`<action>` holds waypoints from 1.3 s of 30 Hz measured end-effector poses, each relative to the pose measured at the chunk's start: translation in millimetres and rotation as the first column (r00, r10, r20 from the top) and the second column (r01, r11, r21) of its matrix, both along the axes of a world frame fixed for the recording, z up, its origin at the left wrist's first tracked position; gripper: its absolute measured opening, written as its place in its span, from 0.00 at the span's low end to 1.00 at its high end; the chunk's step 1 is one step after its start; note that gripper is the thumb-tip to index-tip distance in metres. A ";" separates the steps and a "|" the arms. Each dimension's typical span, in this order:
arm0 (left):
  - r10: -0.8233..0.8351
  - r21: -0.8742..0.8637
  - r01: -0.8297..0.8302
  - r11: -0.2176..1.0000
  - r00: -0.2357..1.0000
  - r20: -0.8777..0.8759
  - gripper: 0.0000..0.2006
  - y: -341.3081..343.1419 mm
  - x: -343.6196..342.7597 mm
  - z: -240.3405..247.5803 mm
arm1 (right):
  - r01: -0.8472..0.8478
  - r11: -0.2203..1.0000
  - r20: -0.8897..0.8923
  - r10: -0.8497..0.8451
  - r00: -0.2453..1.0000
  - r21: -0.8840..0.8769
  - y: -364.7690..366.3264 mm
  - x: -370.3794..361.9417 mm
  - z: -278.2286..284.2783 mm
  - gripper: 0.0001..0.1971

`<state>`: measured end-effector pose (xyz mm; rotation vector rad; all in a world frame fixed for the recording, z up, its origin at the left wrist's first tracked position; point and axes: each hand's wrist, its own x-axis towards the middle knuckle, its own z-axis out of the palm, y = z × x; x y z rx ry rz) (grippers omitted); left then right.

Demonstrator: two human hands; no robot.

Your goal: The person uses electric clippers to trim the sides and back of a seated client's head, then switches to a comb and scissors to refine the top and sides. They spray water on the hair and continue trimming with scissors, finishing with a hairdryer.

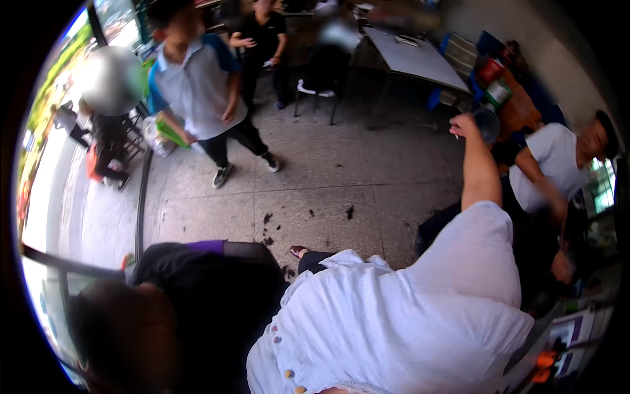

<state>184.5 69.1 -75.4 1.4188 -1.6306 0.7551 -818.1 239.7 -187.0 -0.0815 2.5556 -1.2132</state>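
Note:
My right hand (462, 125) is raised and stretched out ahead on the right, away from my white shirt (394, 302). Its fingers are curled closed, with a small white stick-like thing (457, 136) at their lower edge, too small to name surely. Behind that hand is a dark bucket-like container (486, 125), seemingly apart from it. My left hand does not show. The toe of a brown shoe (298, 251) pokes out beyond my shirt, on the floor.
Close by on the left, a person in black (210, 282) bends low. Someone in white and blue (197, 92) stands ahead; a person in white (548, 164) is at the right. Dark bits (350, 212) lie on the floor (308, 157). Farther back are a chair (323, 79) and a white table (413, 62).

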 end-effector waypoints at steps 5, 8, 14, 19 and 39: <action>0.108 0.088 -0.086 0.992 0.946 -0.305 0.14 28.7 -49.7 15.2 | -0.681 0.721 0.262 0.637 0.725 0.129 -85.4 145.4 -32.2 0.04; 0.048 0.057 -0.030 0.998 0.934 -0.354 0.14 16.4 -72.3 20.3 | -0.902 0.432 0.353 0.840 0.411 0.021 -117.4 269.9 -8.9 0.07; 0.033 -0.111 -0.078 0.991 0.933 -0.359 0.14 43.0 -106.6 34.9 | -0.975 -0.136 0.270 0.946 -0.180 -0.173 -196.1 443.2 62.0 0.08; -0.063 0.093 0.095 0.991 0.952 -0.300 0.11 85.9 -125.7 8.4 | -0.848 -0.381 0.091 0.893 -0.441 -0.368 -237.7 498.4 97.6 0.10; 0.270 0.120 -0.271 0.955 0.625 -0.733 0.13 83.6 -127.8 33.8 | -0.450 -0.875 -0.134 0.475 -0.870 -0.176 -344.8 627.9 156.7 0.09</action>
